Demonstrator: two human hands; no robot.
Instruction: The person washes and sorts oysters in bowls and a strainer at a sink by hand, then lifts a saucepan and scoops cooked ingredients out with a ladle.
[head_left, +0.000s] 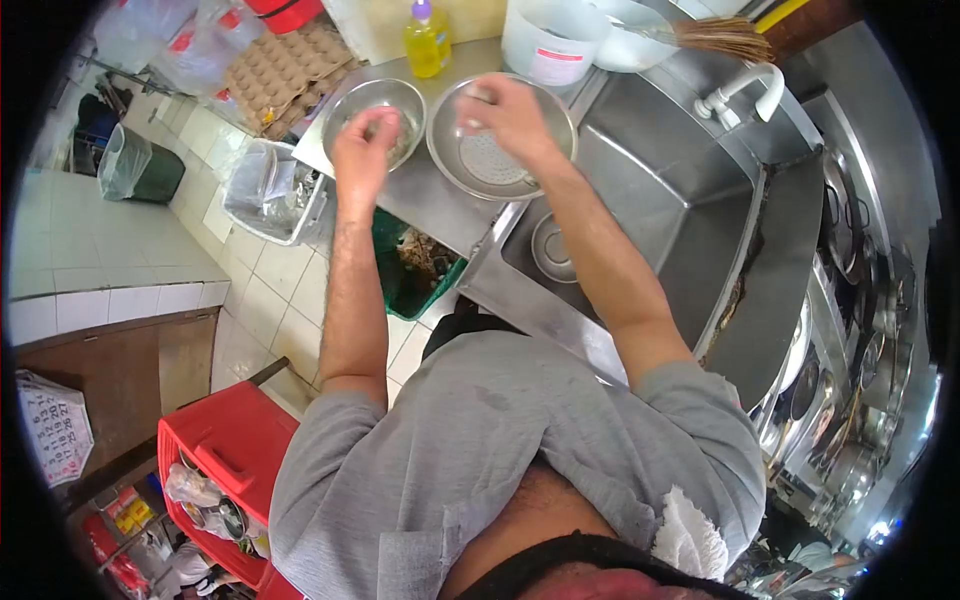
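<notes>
My left hand is above a small metal bowl, its fingers curled together. Something dull lies in that bowl, too indistinct to name. Over the metal colander with a perforated bottom, my right hand has its fingers bent in a pinch. A small pale bit shows near those fingertips, but blur hides what it is. Both vessels stand side by side on the steel counter, left of the sink.
A steel sink with a white faucet holds a round metal lid or dish. Behind stand a yellow soap bottle and a white bucket. Below the counter is a green bin with scraps.
</notes>
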